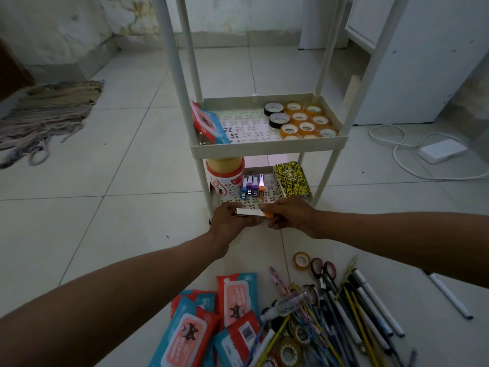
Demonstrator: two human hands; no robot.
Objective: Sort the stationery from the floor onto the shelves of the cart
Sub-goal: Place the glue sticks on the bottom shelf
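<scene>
A white cart stands on the tiled floor ahead of me. Both hands hold one small metal stapler with an orange end at the front edge of the bottom shelf. My left hand grips its left end and my right hand its orange right end. Behind it on that shelf lie several small staplers, a round tub and a yellow speckled notebook. The shelf above carries tape rolls and a wipes pack.
On the floor near me lie several wipes packs, a pile of pens and pencils, scissors, loose tape rolls and a small spray bottle. A white marker lies apart at right. A rug is far left, a power strip with cable far right.
</scene>
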